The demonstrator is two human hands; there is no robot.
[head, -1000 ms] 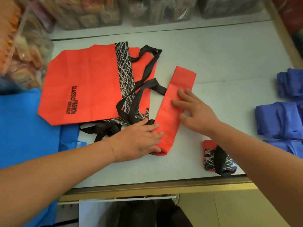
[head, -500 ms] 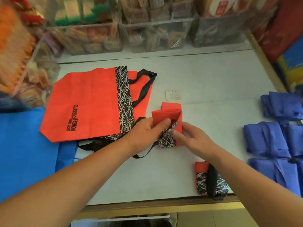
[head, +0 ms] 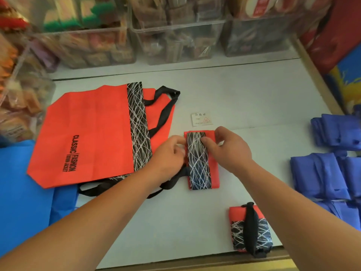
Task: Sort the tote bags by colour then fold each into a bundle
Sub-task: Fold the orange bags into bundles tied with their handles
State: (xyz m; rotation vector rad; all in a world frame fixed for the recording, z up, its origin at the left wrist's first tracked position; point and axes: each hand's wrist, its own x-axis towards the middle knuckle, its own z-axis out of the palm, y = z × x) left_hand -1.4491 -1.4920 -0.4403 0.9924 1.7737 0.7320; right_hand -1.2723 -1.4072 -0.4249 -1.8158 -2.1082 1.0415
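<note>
Head view: well left of the grip lie a blue tote (head: 17, 192) and a flat red tote (head: 88, 133). The left hand (head: 168, 153) pinches the left edge of the folded red tote (head: 201, 163), which lies between both hands, long axis running away from the person, patterned band up. Its black handles (head: 170, 182) trail out under the left hand, the nearer one for wrapping. The right hand (head: 230, 149) grips the far right corner, thumb on the band. Just beyond the grip is a label card (head: 202, 119); near right, a finished red bundle (head: 250, 229); well right, blue bundles (head: 322, 173). Judged unobstructed.
</note>
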